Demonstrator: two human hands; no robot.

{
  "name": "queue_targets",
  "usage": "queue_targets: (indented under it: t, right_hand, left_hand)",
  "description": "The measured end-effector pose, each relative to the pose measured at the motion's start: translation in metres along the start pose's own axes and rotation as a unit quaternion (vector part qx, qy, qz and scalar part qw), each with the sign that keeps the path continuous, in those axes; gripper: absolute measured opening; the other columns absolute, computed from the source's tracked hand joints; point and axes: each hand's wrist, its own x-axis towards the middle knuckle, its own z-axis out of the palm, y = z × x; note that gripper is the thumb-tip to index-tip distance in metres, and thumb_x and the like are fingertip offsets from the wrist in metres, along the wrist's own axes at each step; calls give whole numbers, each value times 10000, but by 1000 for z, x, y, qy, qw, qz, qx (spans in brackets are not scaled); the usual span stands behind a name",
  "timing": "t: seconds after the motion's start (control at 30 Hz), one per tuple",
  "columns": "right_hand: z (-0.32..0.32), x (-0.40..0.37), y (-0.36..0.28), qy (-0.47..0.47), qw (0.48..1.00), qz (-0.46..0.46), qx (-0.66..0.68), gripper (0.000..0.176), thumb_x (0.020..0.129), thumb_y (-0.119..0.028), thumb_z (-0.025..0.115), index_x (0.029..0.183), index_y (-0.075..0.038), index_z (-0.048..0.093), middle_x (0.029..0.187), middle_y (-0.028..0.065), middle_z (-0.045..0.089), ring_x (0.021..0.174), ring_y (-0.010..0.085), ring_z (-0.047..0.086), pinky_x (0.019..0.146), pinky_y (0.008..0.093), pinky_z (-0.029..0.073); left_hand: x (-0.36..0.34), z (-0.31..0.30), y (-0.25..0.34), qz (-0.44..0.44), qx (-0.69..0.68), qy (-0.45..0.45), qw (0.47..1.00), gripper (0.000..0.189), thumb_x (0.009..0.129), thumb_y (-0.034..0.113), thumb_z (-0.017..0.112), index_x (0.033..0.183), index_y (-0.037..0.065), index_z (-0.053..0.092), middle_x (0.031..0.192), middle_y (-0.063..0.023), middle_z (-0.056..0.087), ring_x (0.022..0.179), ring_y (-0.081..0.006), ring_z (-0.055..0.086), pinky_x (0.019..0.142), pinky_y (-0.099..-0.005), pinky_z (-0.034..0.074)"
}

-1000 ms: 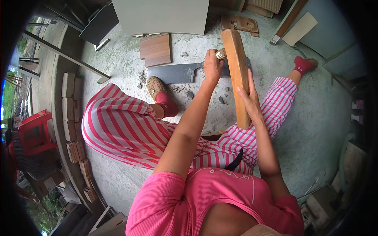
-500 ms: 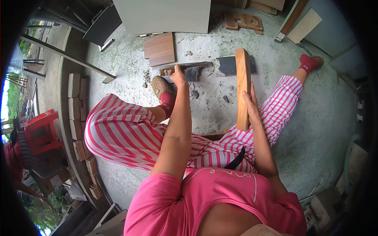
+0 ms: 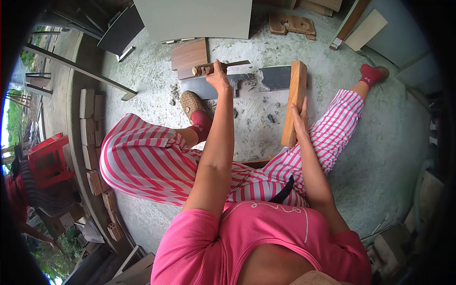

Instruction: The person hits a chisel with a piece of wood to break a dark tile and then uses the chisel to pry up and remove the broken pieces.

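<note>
My left hand [image 3: 219, 78] is closed round a chisel with a thick wooden handle [image 3: 202, 70] and a long narrow metal blade [image 3: 240, 62] pointing right. It is held above a dark grey slab [image 3: 202, 88] with a ragged broken edge. My right hand [image 3: 300, 121] grips a long squared wooden block [image 3: 295, 95] from its right side, thumb against the wood. The block's far end overlaps a second dark slab piece [image 3: 274, 78] in this view. Small dark fragments [image 3: 270, 118] are scattered on the concrete floor between my legs.
My left clog [image 3: 192, 104] is beside the left slab. A brown wood-patterned board [image 3: 189, 54] lies beyond it, near a large pale panel [image 3: 194, 19]. A cut-out wooden piece [image 3: 292, 26] lies at the back. Bricks [image 3: 88, 133] line the left; a red chair [image 3: 50, 161] stands outside.
My left hand has lifted the chisel up and away from the slab. The wooden block in my right hand has tilted, its far end swinging right and its near end shifting left.
</note>
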Motion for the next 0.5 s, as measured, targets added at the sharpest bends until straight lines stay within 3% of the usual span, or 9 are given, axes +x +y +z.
queue_targets:
  t: [0.1,0.2,0.27,0.33,0.5]
  right_hand:
    - [-2,6,5,14,1000,19,-17,845,844,-501,526,1481,-152,94,1461,201,271,1296,342,345,1038,381,312]
    - [0,6,3,6,998,35,-43,845,846,-493,530,1482,-158,87,1440,212,305,1279,352,370,1031,382,320]
    - [1,7,7,2,997,42,-59,847,846,-490,533,1481,-155,85,1428,219,324,1271,356,380,1028,379,322]
    - [3,11,15,14,996,0,-85,869,819,-486,565,1478,-169,95,1340,260,425,1160,392,489,953,393,395]
    - [2,16,22,10,996,0,-89,874,818,-485,566,1478,-169,87,1338,261,427,1171,391,483,960,389,391]
  left_hand:
    - [2,6,6,30,13,-7,999,371,787,202,696,1010,-15,494,889,-84,567,741,-163,569,629,-294,508]
    - [2,9,14,113,154,-43,981,366,779,217,695,959,-46,516,847,-136,598,758,-218,573,729,-359,472]
    - [10,6,5,122,185,-75,972,361,782,206,695,974,-36,509,860,-114,588,758,-195,558,715,-335,468]
    - [6,9,3,139,225,-107,959,331,780,206,695,942,-18,513,849,-92,587,743,-172,547,699,-314,460]
    - [-18,18,18,143,291,-123,938,342,760,243,706,906,-15,537,845,-114,609,758,-198,566,728,-338,460]
